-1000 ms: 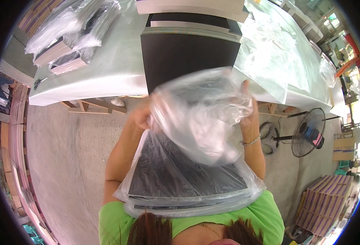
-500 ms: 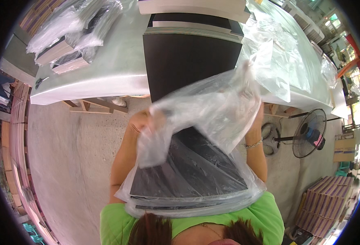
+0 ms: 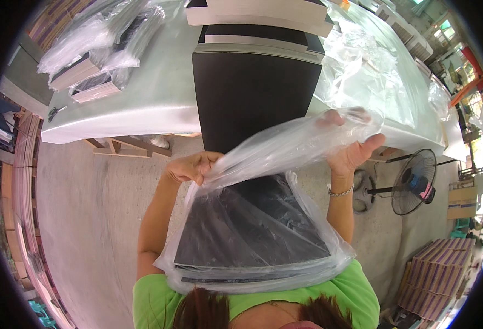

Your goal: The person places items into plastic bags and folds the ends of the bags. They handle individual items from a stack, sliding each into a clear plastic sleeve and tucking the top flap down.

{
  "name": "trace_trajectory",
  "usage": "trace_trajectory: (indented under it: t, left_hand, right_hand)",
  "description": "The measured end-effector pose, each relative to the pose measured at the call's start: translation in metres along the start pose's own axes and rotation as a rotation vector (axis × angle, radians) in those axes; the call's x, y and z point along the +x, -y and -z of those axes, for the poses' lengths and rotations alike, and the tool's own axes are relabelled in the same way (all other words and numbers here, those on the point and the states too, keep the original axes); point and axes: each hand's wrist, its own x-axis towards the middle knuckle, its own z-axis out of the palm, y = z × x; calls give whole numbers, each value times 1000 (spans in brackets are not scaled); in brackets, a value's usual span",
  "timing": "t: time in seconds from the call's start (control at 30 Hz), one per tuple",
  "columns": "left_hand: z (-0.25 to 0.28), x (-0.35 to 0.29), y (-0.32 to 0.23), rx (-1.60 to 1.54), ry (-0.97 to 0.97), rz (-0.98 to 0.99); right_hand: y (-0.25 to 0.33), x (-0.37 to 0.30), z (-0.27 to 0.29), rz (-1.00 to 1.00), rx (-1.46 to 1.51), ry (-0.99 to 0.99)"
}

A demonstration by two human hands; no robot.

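A clear plastic bag [image 3: 285, 148] covers a dark, flat-covered block [image 3: 252, 225], which looks like a thick book or stack of sheets, close against my body. My left hand [image 3: 192, 166] pinches the left end of the bag's loose flap. At the flap's other end, my right hand [image 3: 351, 151] has its thumb stretched out to the side. Its fingers are spread under the film and show only partly through it. Between both hands the flap is drawn out at a slant above the dark block.
A pile of thick black-covered blocks [image 3: 255, 93] overhangs the pale table [image 3: 159, 118] in front of me. Bagged blocks [image 3: 96, 63] lie at its left, near scissors [image 3: 55, 112]. Loose plastic film [image 3: 356, 66] covers the right part. A fan [image 3: 414, 181] stands at right.
The bag's flap has gone from crumpled and blurred to drawn out at a slant. My right hand has come lower and rightward; my left hand has moved slightly left.
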Motion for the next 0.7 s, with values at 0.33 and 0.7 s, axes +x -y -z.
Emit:
trace_trajectory:
  t: [0.33, 0.7]
  left_hand:
    - [-15, 36, -102, 959, -1263, -672]
    - [-55, 44, -113, 1417, -1344, -797]
  right_hand:
    - [21, 33, 27, 80, -1343, -790]
    - [17, 64, 18, 321, -2031, -636]
